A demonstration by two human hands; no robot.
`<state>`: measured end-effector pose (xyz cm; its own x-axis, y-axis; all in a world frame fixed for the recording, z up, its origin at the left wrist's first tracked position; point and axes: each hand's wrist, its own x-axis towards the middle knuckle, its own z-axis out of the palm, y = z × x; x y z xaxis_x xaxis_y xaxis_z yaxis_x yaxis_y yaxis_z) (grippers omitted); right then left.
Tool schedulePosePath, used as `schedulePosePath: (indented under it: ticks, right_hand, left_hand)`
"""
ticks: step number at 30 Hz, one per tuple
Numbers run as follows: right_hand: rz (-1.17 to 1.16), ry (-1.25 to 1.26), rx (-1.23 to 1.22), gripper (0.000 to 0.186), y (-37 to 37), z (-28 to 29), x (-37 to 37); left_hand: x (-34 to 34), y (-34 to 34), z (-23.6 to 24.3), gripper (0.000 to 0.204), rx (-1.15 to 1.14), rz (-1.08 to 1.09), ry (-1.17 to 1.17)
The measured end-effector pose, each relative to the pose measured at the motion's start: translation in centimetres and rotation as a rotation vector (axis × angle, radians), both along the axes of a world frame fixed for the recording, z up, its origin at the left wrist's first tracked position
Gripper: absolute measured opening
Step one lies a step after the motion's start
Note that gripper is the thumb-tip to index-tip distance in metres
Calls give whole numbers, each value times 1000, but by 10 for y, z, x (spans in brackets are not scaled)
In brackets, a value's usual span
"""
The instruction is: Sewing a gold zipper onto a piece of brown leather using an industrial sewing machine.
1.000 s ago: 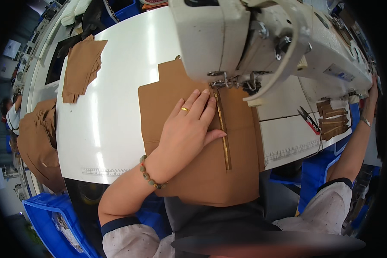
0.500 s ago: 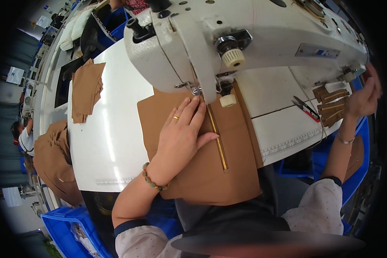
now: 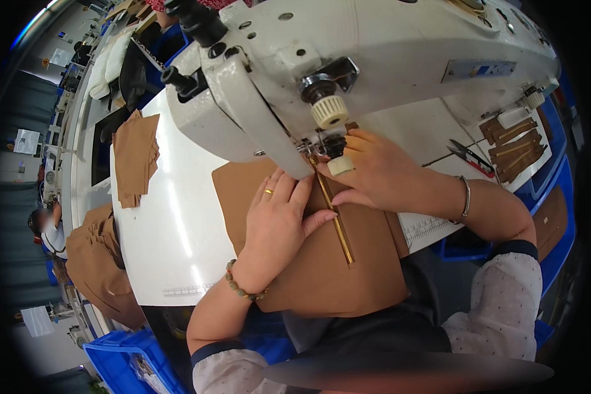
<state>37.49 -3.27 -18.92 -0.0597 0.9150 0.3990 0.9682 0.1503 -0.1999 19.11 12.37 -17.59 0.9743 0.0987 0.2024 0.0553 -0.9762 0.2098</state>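
Note:
Under the white sewing machine [image 3: 400, 46] lies a brown fabric panel [image 3: 328, 289] with a gold-toothed zipper [image 3: 338, 230] set in a narrow slot. My left hand [image 3: 277, 211] rests flat on the panel to the left of the zipper, fingers stretched toward the presser foot and thumb reaching to the teeth. On the zipper's other side, my right hand [image 3: 377, 172] presses on the fabric with its thumb near the teeth. Its fingertips are partly hidden behind the machine head and a cream knob [image 3: 340, 165]. Neither hand grips anything.
Red-handled thread snips [image 3: 469, 159] lie right of the machine, beside short brown zipper strips [image 3: 515, 148]. A stack of brown pieces [image 3: 134, 157] sits on the table's left, with more brown fabric [image 3: 98, 269] beyond the edge. Blue bins [image 3: 121, 358] stand low down.
My right hand has come from the machine's right end down onto the fabric beside the zipper. My left hand keeps its place on the panel. The whole view has shifted slightly.

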Motion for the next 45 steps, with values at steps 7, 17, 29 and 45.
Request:
schedulePosePath:
  ticks: [7,17,29,45]
  right_hand:
    - [-10,-29,-13,47,-2,-5,0]
    - [20,-40,71,39,1,5,10]
    - [-293,527,359,12,6,24,33]
    - [53,11,50,51,-1,-1,-1]
  left_hand:
    - [0,0,1,72,10,-1,3]
    - [3,0,3,70,26,8,-18]
    - [0,2,0,73,77,25,-29]
    - [-3,8,4,76,-57,-12,-1]
